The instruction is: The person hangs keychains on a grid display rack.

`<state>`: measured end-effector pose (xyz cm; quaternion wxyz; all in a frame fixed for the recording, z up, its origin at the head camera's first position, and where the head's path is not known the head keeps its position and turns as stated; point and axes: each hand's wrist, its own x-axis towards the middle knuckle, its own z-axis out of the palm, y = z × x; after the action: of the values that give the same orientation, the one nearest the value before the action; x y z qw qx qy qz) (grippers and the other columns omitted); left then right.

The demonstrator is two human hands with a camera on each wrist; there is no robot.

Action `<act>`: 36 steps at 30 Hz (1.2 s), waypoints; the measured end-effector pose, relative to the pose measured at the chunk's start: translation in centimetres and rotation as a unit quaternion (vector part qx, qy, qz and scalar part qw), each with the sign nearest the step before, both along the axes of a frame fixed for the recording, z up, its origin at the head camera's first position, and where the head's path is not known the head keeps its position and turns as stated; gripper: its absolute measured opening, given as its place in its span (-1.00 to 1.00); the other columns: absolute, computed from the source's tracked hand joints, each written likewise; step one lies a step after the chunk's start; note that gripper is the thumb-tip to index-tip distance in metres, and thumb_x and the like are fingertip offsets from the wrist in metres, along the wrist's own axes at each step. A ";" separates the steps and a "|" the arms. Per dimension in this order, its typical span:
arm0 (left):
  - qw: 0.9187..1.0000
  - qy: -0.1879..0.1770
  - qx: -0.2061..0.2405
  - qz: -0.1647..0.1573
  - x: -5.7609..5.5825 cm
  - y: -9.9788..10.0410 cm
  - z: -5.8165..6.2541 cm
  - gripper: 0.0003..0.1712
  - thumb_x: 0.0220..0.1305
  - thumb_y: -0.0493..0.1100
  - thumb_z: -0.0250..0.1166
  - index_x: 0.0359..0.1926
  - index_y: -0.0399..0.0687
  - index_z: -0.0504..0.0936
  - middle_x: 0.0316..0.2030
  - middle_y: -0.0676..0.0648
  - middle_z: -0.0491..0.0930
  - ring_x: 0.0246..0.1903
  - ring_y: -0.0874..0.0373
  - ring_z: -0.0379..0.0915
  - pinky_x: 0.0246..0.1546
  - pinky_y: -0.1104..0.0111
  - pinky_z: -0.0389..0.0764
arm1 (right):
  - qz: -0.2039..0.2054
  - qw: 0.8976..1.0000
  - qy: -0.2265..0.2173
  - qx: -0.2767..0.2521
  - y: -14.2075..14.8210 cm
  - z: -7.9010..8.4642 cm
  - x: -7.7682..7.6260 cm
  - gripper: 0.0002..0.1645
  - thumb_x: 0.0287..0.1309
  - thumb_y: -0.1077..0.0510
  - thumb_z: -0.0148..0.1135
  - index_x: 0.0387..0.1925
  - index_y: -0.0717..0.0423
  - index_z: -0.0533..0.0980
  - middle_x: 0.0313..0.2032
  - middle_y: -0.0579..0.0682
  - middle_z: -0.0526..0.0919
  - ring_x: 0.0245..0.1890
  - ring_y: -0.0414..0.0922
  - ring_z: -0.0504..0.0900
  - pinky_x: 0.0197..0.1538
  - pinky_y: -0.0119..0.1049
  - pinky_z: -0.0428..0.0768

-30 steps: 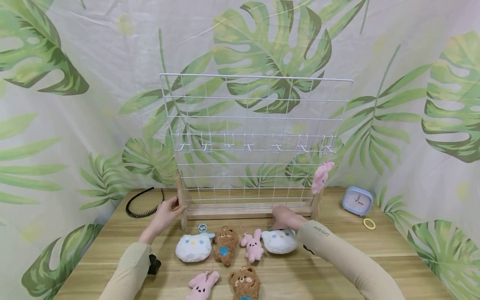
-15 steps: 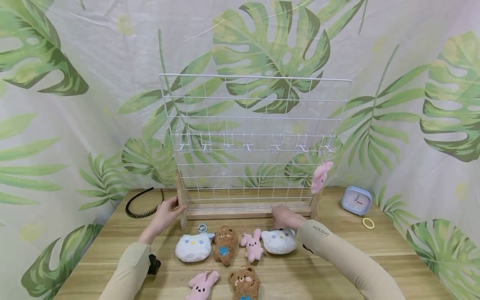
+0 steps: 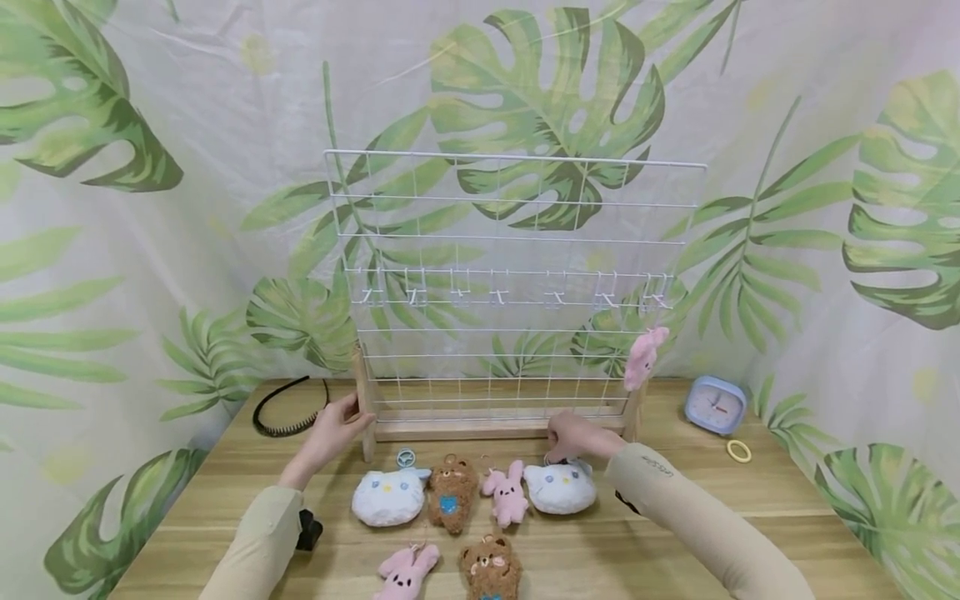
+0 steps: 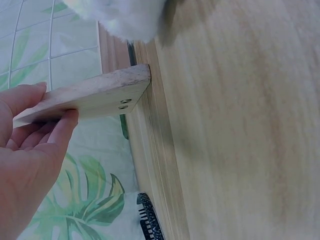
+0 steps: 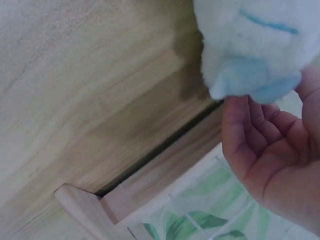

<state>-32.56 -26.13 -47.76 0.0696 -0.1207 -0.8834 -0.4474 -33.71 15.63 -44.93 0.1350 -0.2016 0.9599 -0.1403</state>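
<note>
My left hand [image 3: 335, 429] holds the left wooden leg [image 4: 100, 95] of a white wire grid rack [image 3: 517, 331], thumb on one face and fingers on the other. My right hand [image 3: 577, 435] is at the top of a white plush cat keychain [image 3: 561, 487], with its fingers curled and a dark ring at the fingertips. In the right wrist view this cat's blue bow [image 5: 250, 80] lies right by the fingers and partly hides the thumb. A second white plush cat [image 3: 387, 498], a brown bear [image 3: 453, 496] and a pink rabbit [image 3: 508, 495] lie beside it in a row.
Several hooks [image 3: 498, 297] line the grid; a pink rabbit [image 3: 643, 358] hangs from the rightmost. Nearer me lie another rabbit [image 3: 406, 573] and bear [image 3: 491, 568]. A black toothed headband [image 3: 288, 429] is left; a blue clock [image 3: 716, 405] and yellow ring [image 3: 738, 451] are right.
My right hand has shifted slightly to the right at the plush cat's top, and the ring there shows more. My left hand keeps its hold on the rack's leg.
</note>
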 end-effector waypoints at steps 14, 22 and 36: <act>1.000 -0.005 0.001 0.002 0.1 0.1 0.2 -0.39 0.43 -0.23 0.18 0.37 -0.49 0.29 0.21 -0.50 0.47 0.25 -0.35 0.42 0.19 -0.03 0.60 | 0.064 0.993 0.073 -0.061 2.0 3.2 1.2 -0.91 0.00 0.37 0.33 -0.43 0.17 0.69 -0.52 -0.04 0.68 -0.54 -0.30 0.45 -0.48 -0.55 0.44; 1.000 -0.015 -0.007 0.006 0.2 0.1 0.4 -0.39 0.45 -0.20 0.18 0.37 -0.47 0.29 0.23 -0.48 0.46 0.27 -0.33 0.40 0.22 -0.04 0.58 | 0.075 0.990 0.090 -0.078 2.9 4.3 1.8 -0.93 0.06 0.33 0.33 -0.44 0.15 0.69 -0.55 -0.09 0.68 -0.57 -0.35 0.45 -0.48 -0.58 0.47; 1.000 -0.011 -0.010 0.001 -0.1 0.2 0.0 -0.41 0.46 -0.21 0.15 0.37 -0.47 0.29 0.23 -0.48 0.47 0.27 -0.35 0.40 0.22 -0.05 0.56 | 0.088 0.983 0.128 -0.101 3.8 6.5 3.2 -0.89 0.09 0.29 0.36 -0.52 0.13 0.65 -0.62 -0.13 0.61 -0.62 -0.41 0.38 -0.52 -0.61 0.41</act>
<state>-32.67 -25.95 -47.73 0.0586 -0.1157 -0.8887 -0.4397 -30.48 19.44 -38.42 0.0015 -0.3138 0.9288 -0.1969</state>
